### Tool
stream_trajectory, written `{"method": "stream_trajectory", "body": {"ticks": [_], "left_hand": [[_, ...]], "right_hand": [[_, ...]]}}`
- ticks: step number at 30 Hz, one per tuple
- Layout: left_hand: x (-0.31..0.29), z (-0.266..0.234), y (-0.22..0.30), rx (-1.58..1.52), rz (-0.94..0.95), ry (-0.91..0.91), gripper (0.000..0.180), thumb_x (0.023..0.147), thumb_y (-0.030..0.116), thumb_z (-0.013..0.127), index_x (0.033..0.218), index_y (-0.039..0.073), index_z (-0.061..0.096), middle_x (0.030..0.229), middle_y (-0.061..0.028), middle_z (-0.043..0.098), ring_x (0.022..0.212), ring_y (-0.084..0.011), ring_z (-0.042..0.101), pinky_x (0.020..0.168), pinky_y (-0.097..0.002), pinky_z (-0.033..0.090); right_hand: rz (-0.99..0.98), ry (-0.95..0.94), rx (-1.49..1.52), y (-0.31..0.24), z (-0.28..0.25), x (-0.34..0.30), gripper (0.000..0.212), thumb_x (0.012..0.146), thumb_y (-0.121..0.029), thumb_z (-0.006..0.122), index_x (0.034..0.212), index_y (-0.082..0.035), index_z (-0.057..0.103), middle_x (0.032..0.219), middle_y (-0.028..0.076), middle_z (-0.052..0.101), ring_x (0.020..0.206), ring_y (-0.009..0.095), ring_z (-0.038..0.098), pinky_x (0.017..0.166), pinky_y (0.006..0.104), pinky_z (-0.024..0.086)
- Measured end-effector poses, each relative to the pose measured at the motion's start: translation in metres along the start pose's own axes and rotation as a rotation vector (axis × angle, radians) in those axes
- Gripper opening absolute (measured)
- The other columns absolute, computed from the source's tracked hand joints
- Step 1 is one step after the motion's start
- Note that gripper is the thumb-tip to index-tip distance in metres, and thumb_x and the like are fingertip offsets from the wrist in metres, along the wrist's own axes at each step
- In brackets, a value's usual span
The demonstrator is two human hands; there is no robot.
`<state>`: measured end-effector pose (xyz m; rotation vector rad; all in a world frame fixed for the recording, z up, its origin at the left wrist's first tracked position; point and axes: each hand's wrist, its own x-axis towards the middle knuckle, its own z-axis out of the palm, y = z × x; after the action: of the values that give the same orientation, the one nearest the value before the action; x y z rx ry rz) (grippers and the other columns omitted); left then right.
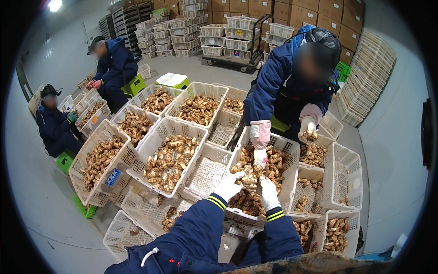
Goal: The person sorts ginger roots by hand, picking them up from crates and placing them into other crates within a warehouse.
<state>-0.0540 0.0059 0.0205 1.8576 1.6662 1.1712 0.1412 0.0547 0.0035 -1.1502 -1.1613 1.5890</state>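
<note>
White-gloved, my left hand (227, 187) reaches over the near left part of a white plastic basket (289, 181) heaped with brown-and-cream mushrooms (248, 201). Its fingers are closed at a mushroom. My right hand (269, 193), gloved too, is opposite it, with fingers curled on a mushroom (250, 177) between the two hands. The fingertips partly merge with the pile. Across the basket, a co-worker's gloved hand (260, 157) reaches into the same heap. That person's other hand (308, 128) holds some mushrooms to the right.
Mushroom-filled baskets (180, 125) stand on the left; a nearly bare basket (207, 176) adjoins mine. More baskets (356, 176) lie at right. Two people (116, 68) sit at far left. Behind are a trolley (232, 59) with stacked baskets and cardboard boxes (328, 23).
</note>
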Motion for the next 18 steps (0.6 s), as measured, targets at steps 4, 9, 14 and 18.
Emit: {"method": "stream_trajectory", "body": {"ticks": [4, 9, 14, 18], "left_hand": [[0.014, 0.009, -0.020, -1.235, -0.506, -0.180, 0.035, 0.086, 0.000, 0.059, 0.121, 0.001, 0.057, 0.107, -0.0104, 0.066, 0.098, -0.0214, 0.064, 0.081, -0.0288, 0.052], [0.000, -0.011, -0.002, -0.115, -0.028, -0.074, 0.047, 0.080, 0.000, 0.059, 0.127, 0.003, 0.054, 0.114, -0.0173, 0.063, 0.103, -0.0296, 0.062, 0.089, -0.0328, 0.049], [-0.001, -0.005, 0.002, 0.040, -0.170, -0.130, 0.053, 0.077, 0.002, 0.062, 0.129, 0.004, 0.054, 0.123, -0.0213, 0.058, 0.113, -0.0350, 0.056, 0.099, -0.0380, 0.044], [-0.004, 0.006, 0.004, 0.193, -0.167, -0.160, 0.053, 0.076, 0.001, 0.061, 0.128, 0.004, 0.054, 0.122, -0.0207, 0.059, 0.118, -0.0366, 0.052, 0.102, -0.0400, 0.041]], "right_hand": [[-0.060, 0.017, -0.010, 0.015, -0.008, 0.007, 0.041, 0.096, -0.029, 0.055, 0.119, 0.004, 0.059, 0.101, 0.008, 0.064, 0.085, 0.013, 0.058, 0.076, 0.0260, 0.047], [0.040, -0.028, -0.067, -0.036, 0.024, -0.019, 0.043, 0.095, -0.025, 0.058, 0.124, 0.007, 0.055, 0.111, 0.011, 0.065, 0.094, 0.016, 0.059, 0.086, 0.0274, 0.048], [-0.155, -0.077, -0.371, -0.005, 0.044, -0.017, 0.063, 0.086, -0.011, 0.071, 0.139, 0.002, 0.040, 0.123, 0.011, 0.060, 0.110, 0.015, 0.056, 0.097, 0.0278, 0.043], [-0.279, -0.006, -0.377, 0.000, 0.043, -0.015, 0.078, 0.078, -0.010, 0.076, 0.143, 0.002, 0.034, 0.129, 0.018, 0.055, 0.115, 0.023, 0.056, 0.098, 0.0305, 0.044]]}}
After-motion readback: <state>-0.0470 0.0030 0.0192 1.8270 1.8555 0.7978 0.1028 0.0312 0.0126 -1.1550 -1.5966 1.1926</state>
